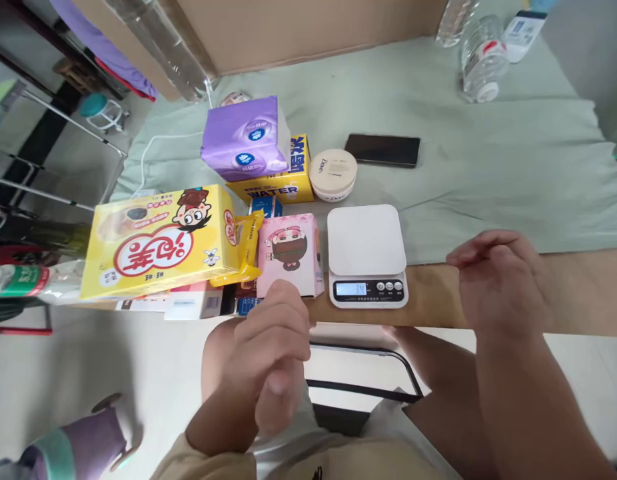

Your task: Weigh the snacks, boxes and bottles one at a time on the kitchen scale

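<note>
Low in the frame, the left hand [271, 347] curls loosely on nothing, just below the pink cartoon box [290, 255] at centre. The right hand [498, 283], open and empty, hovers right of the bare digital kitchen scale [367, 255], farther off than the left.
</note>
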Available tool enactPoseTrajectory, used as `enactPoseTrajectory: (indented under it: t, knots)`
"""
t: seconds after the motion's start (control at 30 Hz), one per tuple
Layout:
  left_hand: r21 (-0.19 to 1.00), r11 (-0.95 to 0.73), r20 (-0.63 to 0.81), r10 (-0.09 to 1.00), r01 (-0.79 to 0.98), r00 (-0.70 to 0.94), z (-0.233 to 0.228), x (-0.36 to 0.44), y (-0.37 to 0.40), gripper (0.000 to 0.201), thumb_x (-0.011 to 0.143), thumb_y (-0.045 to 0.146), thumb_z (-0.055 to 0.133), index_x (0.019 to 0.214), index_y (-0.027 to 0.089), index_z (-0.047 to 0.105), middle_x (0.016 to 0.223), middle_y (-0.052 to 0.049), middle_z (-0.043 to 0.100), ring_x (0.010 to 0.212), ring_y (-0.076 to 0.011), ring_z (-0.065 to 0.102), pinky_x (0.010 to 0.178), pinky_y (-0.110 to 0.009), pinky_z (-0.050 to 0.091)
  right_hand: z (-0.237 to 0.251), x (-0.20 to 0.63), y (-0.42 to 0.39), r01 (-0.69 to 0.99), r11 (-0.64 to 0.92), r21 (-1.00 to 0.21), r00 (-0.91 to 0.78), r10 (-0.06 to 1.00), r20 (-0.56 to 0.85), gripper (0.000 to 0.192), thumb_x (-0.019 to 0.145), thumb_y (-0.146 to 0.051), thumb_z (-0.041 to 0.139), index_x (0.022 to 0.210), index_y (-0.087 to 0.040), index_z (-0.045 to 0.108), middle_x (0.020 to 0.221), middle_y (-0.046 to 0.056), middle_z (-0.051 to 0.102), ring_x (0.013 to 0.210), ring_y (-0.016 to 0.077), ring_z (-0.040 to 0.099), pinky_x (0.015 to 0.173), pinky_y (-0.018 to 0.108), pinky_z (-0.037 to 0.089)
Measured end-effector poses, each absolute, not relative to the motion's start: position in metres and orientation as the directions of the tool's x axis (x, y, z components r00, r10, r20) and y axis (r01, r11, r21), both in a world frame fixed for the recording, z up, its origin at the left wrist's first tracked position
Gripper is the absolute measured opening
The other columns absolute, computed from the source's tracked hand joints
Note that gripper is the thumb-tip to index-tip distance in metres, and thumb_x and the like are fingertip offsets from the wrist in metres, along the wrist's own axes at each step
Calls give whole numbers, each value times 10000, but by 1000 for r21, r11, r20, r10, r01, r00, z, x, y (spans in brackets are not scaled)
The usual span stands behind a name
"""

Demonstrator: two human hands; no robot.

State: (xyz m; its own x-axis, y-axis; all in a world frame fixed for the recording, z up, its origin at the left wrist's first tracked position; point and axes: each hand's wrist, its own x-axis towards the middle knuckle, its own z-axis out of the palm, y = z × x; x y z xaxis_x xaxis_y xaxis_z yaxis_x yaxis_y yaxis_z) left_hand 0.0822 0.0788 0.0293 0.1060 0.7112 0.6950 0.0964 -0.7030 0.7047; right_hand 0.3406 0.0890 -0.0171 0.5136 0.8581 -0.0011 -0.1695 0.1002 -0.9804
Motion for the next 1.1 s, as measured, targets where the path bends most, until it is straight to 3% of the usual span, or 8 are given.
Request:
enactPoseTrajectory:
  t: [0.2, 0.3, 0.4, 0.57, 0.7, 0.83, 0.93, 1.1]
  knots:
    - [869, -448, 325, 839, 213, 437, 32, 92, 82, 451, 1061, 477, 328, 916, 227, 674, 778, -71, 677, 712, -214, 616, 650, -385, 496, -6, 317, 84, -217, 82, -973, 458, 888, -27, 104, 886, -343, 636, 839, -255, 667, 699, -4, 610, 707, 136, 595, 687, 294, 491]
    - [829, -309, 78, 889, 466, 452, 41, 104, 86, 383, 1072, 395, 350, 1045, 234, 697, 991, -81, 734, 890, -217, 671, 798, -373, 556, -10, 303, 91, -380, -22, -925, 289, 947, -141, 213, 894, -445, 618, 851, -236, 628, 728, -5, 621, 726, 129, 625, 735, 290, 540]
    - [773, -258, -26, 900, 579, 436, 55, 120, 95, 398, 1065, 415, 350, 1093, 244, 708, 1136, -75, 754, 1048, -229, 692, 921, -389, 571, -17, 302, 99, -484, -112, -868, 175, 959, -221, 302, 874, -521, 625, 840, -222, 628, 767, 9, 661, 748, 131, 655, 780, 295, 583]
    - [436, -283, -108, 926, 854, 363, 77, 147, 144, 317, 921, 361, 557, 1127, 196, 731, 1181, -113, 766, 1079, -302, 702, 988, -475, 560, -21, 314, 111, -469, 4, -883, 289, 946, -149, 246, 861, -458, 660, 790, -224, 630, 708, -2, 649, 710, 127, 656, 764, 286, 580]
    - [110, -234, -276, 926, 966, 256, 76, 164, 204, 150, 820, 221, 630, 884, 174, 757, 981, -134, 774, 1042, -356, 720, 958, -490, 567, -25, 314, 120, -484, -32, -875, 277, 942, -188, 277, 863, -481, 664, 787, -222, 603, 681, -11, 628, 693, 126, 646, 763, 295, 582]
    - [-76, -332, -206, 928, 940, 311, 65, 171, 248, 588, 747, 137, 732, 1329, 105, 651, 1460, -222, 601, 1421, -412, 531, 1173, -524, 457, -28, 312, 121, -481, -55, -875, 253, 947, -198, 317, 847, -513, 694, 806, -211, 607, 678, -20, 617, 687, 112, 639, 760, 281, 584]
    - [-163, -369, -285, 905, 915, 315, 60, 176, 268, 903, 669, 157, 858, 1500, 92, 510, 1570, -234, 505, 1519, -454, 410, 1239, -587, 372, -27, 314, 118, -481, -75, -873, 234, 949, -211, 291, 851, -484, 691, 808, -207, 611, 679, -21, 617, 668, 107, 631, 730, 271, 579]
    - [-127, -343, -417, 870, 931, 264, 61, 182, 290, 1210, 540, 285, 987, 1599, 351, 406, 1579, -116, 525, 1391, -489, 497, 1081, -715, 449, -23, 317, 109, -459, -93, -884, 229, 949, -218, 265, 885, -457, 646, 827, -201, 609, 687, -25, 617, 645, 100, 632, 663, 245, 552]
